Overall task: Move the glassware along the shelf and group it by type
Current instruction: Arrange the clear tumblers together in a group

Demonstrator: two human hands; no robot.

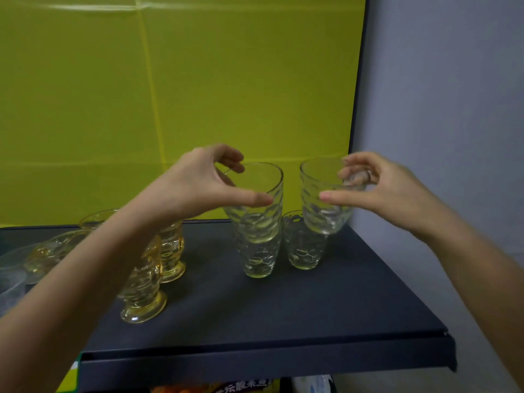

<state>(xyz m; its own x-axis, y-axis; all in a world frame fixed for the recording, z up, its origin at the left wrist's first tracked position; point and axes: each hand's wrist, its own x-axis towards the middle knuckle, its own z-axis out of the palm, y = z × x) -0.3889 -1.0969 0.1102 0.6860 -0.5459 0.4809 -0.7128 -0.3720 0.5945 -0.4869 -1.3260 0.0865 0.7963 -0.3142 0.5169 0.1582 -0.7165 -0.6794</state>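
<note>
Already your left hand (204, 182) grips one clear tumbler (256, 202) nested in another (259, 258), while your right hand (377, 185) holds a second (323, 199) above a standing tumbler (303, 245). Amber footed glasses (170, 251) cluster left on the shelf (312, 313); stacking looks nearly finished, with leftmost pieces seemingly unsorted.

The left forearm (93, 268) hides parts of the amber glasses (143, 290); the clear bowls (11, 276) (far left) are cropped.
</note>
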